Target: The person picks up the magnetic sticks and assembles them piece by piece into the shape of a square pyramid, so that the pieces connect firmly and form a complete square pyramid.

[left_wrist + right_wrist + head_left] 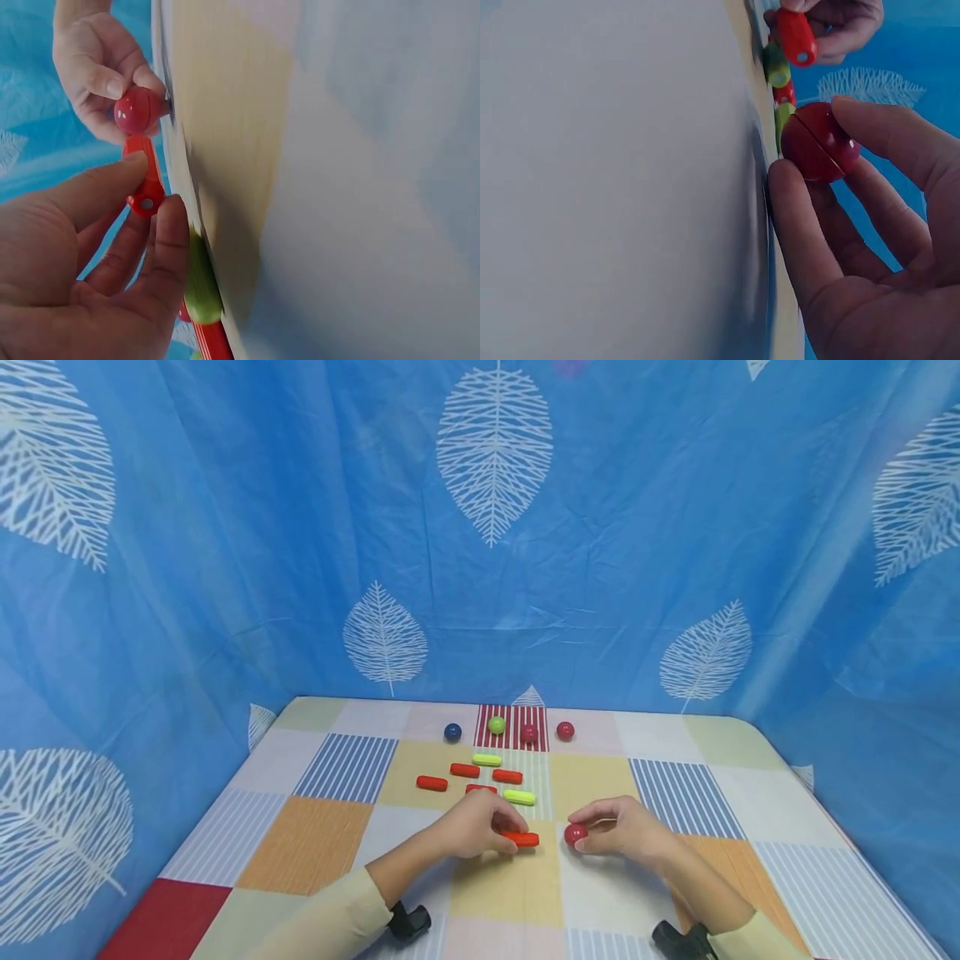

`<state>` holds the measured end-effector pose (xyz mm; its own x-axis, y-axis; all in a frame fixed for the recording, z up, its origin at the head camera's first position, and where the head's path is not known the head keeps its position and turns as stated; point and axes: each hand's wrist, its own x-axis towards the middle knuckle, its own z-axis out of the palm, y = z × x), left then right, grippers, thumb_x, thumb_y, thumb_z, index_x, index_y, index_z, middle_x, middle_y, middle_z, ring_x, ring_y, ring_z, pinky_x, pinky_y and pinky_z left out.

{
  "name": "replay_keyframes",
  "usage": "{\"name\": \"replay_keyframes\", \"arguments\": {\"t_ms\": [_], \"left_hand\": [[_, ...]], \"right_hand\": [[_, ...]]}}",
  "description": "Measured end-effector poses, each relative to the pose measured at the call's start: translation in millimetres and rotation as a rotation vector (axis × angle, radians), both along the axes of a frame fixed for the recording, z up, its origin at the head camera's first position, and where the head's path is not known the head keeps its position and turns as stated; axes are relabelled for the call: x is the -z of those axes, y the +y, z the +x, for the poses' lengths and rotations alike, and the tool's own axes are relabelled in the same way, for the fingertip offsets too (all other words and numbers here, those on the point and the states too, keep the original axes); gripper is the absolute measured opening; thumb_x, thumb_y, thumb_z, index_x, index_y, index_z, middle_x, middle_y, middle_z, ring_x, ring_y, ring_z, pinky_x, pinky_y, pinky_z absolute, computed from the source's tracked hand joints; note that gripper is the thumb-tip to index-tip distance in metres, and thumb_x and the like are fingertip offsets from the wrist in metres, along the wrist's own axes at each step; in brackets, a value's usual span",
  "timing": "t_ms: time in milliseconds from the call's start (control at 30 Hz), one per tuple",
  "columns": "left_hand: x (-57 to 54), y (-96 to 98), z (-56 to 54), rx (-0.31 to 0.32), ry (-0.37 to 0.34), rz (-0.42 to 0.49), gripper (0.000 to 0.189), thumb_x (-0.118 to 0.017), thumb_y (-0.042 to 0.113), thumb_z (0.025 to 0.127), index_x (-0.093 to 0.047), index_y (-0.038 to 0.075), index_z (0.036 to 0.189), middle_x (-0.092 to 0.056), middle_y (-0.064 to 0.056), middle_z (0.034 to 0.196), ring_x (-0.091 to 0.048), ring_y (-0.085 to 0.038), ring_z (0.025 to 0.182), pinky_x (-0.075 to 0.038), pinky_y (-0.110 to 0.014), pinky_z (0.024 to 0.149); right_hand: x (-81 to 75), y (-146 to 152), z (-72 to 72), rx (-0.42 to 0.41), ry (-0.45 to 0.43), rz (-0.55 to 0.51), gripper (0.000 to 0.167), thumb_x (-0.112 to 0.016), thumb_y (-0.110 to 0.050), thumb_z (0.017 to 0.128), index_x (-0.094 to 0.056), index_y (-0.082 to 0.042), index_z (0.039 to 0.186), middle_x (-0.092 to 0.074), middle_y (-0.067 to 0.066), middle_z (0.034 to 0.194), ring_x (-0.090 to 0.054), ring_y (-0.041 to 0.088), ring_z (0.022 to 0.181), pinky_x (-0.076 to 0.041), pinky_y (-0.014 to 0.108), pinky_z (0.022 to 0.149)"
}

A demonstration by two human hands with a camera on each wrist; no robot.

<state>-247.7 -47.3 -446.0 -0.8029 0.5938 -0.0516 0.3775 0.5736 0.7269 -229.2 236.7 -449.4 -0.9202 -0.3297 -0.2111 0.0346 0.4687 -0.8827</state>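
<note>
The person's left hand (477, 827) is pinching a glossy red ribbed rod (527, 839) between thumb and fingers, out over a yellow square of the patchwork-covered desk (510, 902). Just across from it, the right hand (626, 828) has thumb and fingers closed round a shiny dark-red ball (575, 835), with a small gap between ball and rod. Beyond the left hand I see four more red rods (432, 783) and two yellow-green rods (487, 760) lying loosely grouped. Near the far edge sit a dark-blue ball (452, 732), a lime-green ball (497, 725) and two more red balls (566, 731).
</note>
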Motion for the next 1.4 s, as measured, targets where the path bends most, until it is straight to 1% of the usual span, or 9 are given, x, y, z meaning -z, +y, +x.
{"name": "replay_keyframes", "arguments": {"t_ms": [133,333,667,867,933,1033,1167,1267,1400], "left_hand": [[-0.5,8.3,5.6,-0.014,-0.014,-0.014,0.022,-0.088,0.011,0.08,-0.081,0.021,0.099,-0.073,0.016,0.088,-0.061,-0.002,0.08,-0.052,-0.02,0.079],[-1.4,14.9,10.4,0.021,0.002,-0.025,0.021,-0.088,0.012,0.08,-0.082,0.021,0.097,-0.072,0.017,0.085,-0.058,-0.002,0.077,-0.05,-0.018,0.076],[1.1,19.9,10.8,0.055,-0.032,-0.01,0.02,-0.088,0.007,0.079,-0.081,0.018,0.095,-0.073,0.014,0.082,-0.061,-0.001,0.074,-0.052,-0.016,0.076],[-3.6,20.4,8.6,0.03,-0.05,-0.012,0.021,-0.087,0.01,0.08,-0.08,0.016,0.099,-0.07,0.013,0.079,-0.06,-0.003,0.073,-0.052,-0.017,0.072],[-6.5,20.5,4.0,0.016,-0.034,-0.008,0.021,-0.086,0.013,0.083,-0.08,0.014,0.103,-0.068,0.012,0.079,-0.059,-0.004,0.072,-0.052,-0.018,0.071],[-10.9,20.3,-8.0,-0.007,0.029,0.005,0.021,-0.082,0.015,0.088,-0.078,0.012,0.108,-0.067,0.01,0.081,-0.059,-0.005,0.073,-0.052,-0.018,0.07],[-14.5,21.3,-31.1,-0.069,0.102,0.03,0.022,-0.077,0.017,0.092,-0.076,0.009,0.113,-0.067,0.007,0.085,-0.058,-0.007,0.077,-0.052,-0.019,0.072],[-14.4,23.2,-47.8,-0.118,0.125,0.046,0.024,-0.075,0.017,0.095,-0.074,0.008,0.117,-0.068,0.004,0.09,-0.059,-0.009,0.082,-0.053,-0.021,0.076],[-12.8,26.8,-66.2,-0.18,0.161,0.06,0.03,-0.072,0.017,0.096,-0.07,0.007,0.125,-0.069,-0.002,0.104,-0.062,-0.014,0.093,-0.056,-0.026,0.083]], "right_hand": [[-1.1,-4,6.7,-0.038,0.018,0.015,0.037,-0.088,-0.013,0.079,-0.076,-0.005,0.113,-0.078,0.011,0.108,-0.071,0.018,0.095,-0.058,0.026,0.079],[-1.9,-10,13.9,-0.082,0.02,0.018,0.032,-0.088,-0.012,0.078,-0.078,-0.005,0.108,-0.079,0.009,0.1,-0.07,0.017,0.09,-0.058,0.025,0.076],[-5.4,-16,19.5,-0.106,0.034,0.021,0.028,-0.087,-0.009,0.079,-0.078,-0.003,0.105,-0.078,0.009,0.096,-0.069,0.016,0.086,-0.057,0.024,0.073],[-3.3,-16,18.9,-0.103,0.046,0.03,0.03,-0.087,-0.01,0.079,-0.077,-0.004,0.106,-0.078,0.008,0.097,-0.069,0.016,0.087,-0.057,0.024,0.074],[-1.6,-14,17.3,-0.103,0.054,0.028,0.031,-0.087,-0.011,0.079,-0.076,-0.004,0.107,-0.078,0.008,0.099,-0.07,0.017,0.088,-0.057,0.023,0.074],[-0.2,-9,13.8,-0.109,0.074,0.024,0.033,-0.087,-0.012,0.08,-0.076,-0.003,0.11,-0.078,0.01,0.101,-0.07,0.018,0.09,-0.058,0.023,0.074],[0.9,-3,8.4,-0.107,0.099,0.044,0.033,-0.087,-0.013,0.079,-0.077,-0.004,0.11,-0.078,0.01,0.105,-0.07,0.019,0.093,-0.057,0.022,0.077],[1.9,1,4.4,-0.092,0.101,0.06,0.033,-0.087,-0.013,0.079,-0.077,-0.006,0.11,-0.077,0.01,0.106,-0.069,0.019,0.094,-0.057,0.021,0.077],[2.6,5,0.2,-0.084,0.106,0.058,0.033,-0.086,-0.012,0.08,-0.077,-0.004,0.111,-0.077,0.011,0.106,-0.068,0.018,0.092,-0.057,0.022,0.077]]}}
